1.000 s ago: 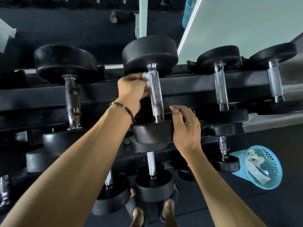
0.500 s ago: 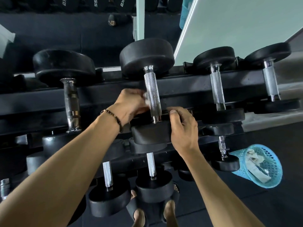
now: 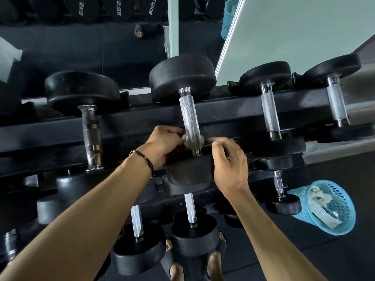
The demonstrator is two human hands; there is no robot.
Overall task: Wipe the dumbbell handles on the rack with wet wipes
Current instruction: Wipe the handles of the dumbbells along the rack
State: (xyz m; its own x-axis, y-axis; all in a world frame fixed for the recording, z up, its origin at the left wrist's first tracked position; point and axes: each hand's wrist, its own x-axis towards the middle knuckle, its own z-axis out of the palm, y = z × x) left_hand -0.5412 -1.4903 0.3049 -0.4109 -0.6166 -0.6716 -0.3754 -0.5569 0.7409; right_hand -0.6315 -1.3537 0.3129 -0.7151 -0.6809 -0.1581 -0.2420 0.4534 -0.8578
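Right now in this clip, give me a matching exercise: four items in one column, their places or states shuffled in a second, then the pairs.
1. wet wipe
2. blue basket
3. beaded bracelet
4. right hand

A. on the floor at the right, holding used wipes
B. on the left wrist
C. wrapped round the lower end of the centre handle
D. resting on the near weight head

Pairs: 1-C, 2-A, 3-B, 4-D

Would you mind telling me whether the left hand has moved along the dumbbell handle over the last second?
Yes. The left hand with the wipe slid down the handle, from just under the far weight head to near the close end.
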